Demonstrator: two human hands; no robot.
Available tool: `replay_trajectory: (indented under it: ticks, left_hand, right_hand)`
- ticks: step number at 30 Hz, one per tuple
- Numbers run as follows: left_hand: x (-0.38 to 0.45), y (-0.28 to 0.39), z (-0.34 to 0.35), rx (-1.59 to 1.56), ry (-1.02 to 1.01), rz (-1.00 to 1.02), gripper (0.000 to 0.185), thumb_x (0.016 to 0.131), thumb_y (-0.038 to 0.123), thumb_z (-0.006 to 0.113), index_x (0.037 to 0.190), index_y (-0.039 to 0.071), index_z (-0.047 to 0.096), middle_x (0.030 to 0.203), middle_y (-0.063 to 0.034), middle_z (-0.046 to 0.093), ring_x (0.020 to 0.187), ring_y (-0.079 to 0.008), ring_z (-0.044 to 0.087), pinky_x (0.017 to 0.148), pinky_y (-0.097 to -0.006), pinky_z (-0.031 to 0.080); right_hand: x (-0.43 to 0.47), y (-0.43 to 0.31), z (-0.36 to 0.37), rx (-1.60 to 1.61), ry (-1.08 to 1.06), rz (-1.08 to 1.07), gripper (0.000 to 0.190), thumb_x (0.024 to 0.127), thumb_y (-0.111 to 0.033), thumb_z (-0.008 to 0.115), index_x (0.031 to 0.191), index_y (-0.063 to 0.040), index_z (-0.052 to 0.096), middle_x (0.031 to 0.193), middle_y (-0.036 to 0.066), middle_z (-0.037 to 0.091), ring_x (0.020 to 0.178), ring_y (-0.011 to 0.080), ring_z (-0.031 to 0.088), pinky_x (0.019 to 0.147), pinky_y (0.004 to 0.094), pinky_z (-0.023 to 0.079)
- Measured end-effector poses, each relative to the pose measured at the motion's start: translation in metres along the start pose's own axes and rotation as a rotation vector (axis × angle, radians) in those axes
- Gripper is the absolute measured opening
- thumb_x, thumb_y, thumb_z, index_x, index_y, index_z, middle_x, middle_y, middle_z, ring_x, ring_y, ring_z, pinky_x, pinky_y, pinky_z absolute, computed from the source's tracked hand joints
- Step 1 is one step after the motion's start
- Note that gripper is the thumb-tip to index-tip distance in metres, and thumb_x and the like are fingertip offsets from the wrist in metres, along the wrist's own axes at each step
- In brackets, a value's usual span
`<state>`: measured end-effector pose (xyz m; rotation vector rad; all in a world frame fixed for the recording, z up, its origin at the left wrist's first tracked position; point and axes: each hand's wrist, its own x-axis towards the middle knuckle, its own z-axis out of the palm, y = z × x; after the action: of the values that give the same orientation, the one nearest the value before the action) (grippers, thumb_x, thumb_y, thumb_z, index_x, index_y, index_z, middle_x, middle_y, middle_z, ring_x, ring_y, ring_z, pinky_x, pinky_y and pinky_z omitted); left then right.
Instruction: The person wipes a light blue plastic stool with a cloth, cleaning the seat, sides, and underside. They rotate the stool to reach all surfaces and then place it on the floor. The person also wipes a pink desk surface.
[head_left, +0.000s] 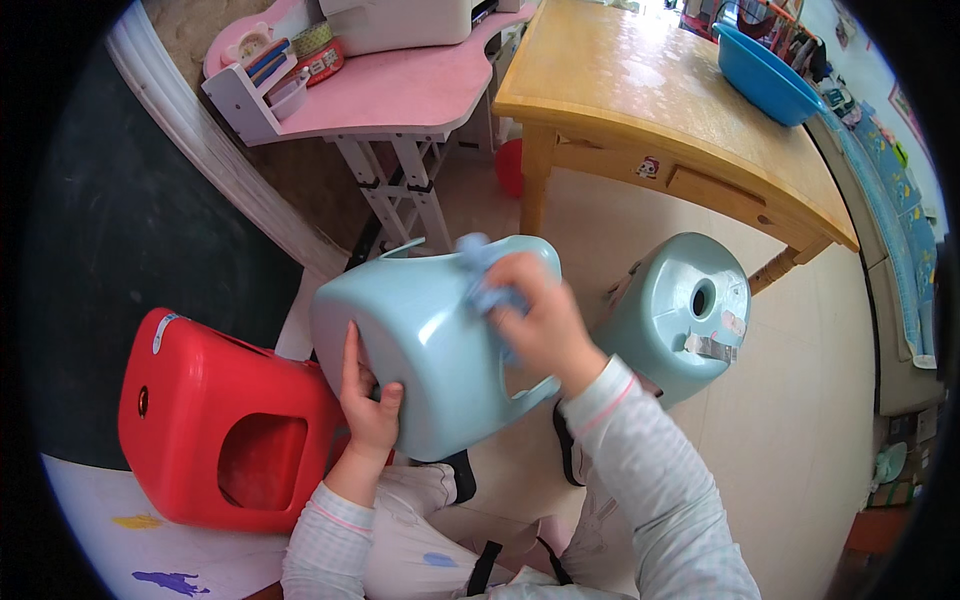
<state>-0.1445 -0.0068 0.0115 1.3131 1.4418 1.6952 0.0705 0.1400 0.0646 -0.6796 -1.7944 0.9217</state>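
Observation:
A light blue plastic stool (420, 330) is tilted on its side in front of me, above my feet. My left hand (371, 405) grips it at the seat, with some fingers hidden in an opening there. In my right hand (540, 315) is a crumpled blue cloth (480, 277), pressed against the stool's side near its leg end. That hand and the cloth are blurred. To the right stands a second light blue stool (667, 322), upright, with a round hole in its seat and worn stickers on top. On the left a red plastic stool (202, 420) lies close to my left forearm.
Ahead is a pink desk (390, 90) holding a white machine (405, 22). Beside it stands a wooden table (600, 75) with a blue basin (769, 75). A red ball-like object (510, 169) sits beneath. A dark board (150, 262) is at left, a sofa (900, 315) at right.

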Motion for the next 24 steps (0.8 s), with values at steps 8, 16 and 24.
replay_trajectory:
  ticks: [8, 16, 24]
  left_hand:
    - [-0.001, -0.009, -0.004, -0.038, 0.070, 0.059, 0.105, 0.097, 0.060, 0.068, 0.165, -0.004, 0.018, 0.159, -0.0198, 0.043, 0.144, -0.0279, 0.047, 0.118, -0.0383, 0.036]
    - [-0.005, -0.008, -0.003, 0.033, 0.102, 0.166, 0.103, 0.097, 0.057, 0.069, 0.165, -0.003, 0.019, 0.156, -0.0198, 0.048, 0.141, -0.0284, 0.050, 0.118, -0.0377, 0.037]
    - [-0.001, -0.013, -0.007, 0.099, 0.069, 0.143, 0.088, 0.103, 0.040, 0.063, 0.164, -0.005, 0.019, 0.161, -0.0229, 0.041, 0.143, -0.0303, 0.049, 0.118, -0.0384, 0.037]
  right_hand:
    - [-0.015, -0.034, 0.012, -0.103, -0.050, -0.321, 0.029, 0.069, -0.006, 0.074, 0.097, -0.010, 0.068, 0.104, 0.010, 0.069, 0.102, 0.0343, 0.067, 0.092, 0.0436, 0.053]
    - [-0.012, -0.046, 0.012, -0.198, -0.018, -0.430, 0.027, 0.070, -0.008, 0.074, 0.096, -0.009, 0.067, 0.103, 0.011, 0.071, 0.096, 0.0320, 0.070, 0.085, 0.0431, 0.057]
    - [-0.001, -0.021, 0.002, -0.228, 0.188, -0.107, 0.028, 0.072, -0.003, 0.070, 0.100, -0.006, 0.066, 0.106, 0.012, 0.068, 0.099, 0.0356, 0.068, 0.088, 0.0432, 0.055]
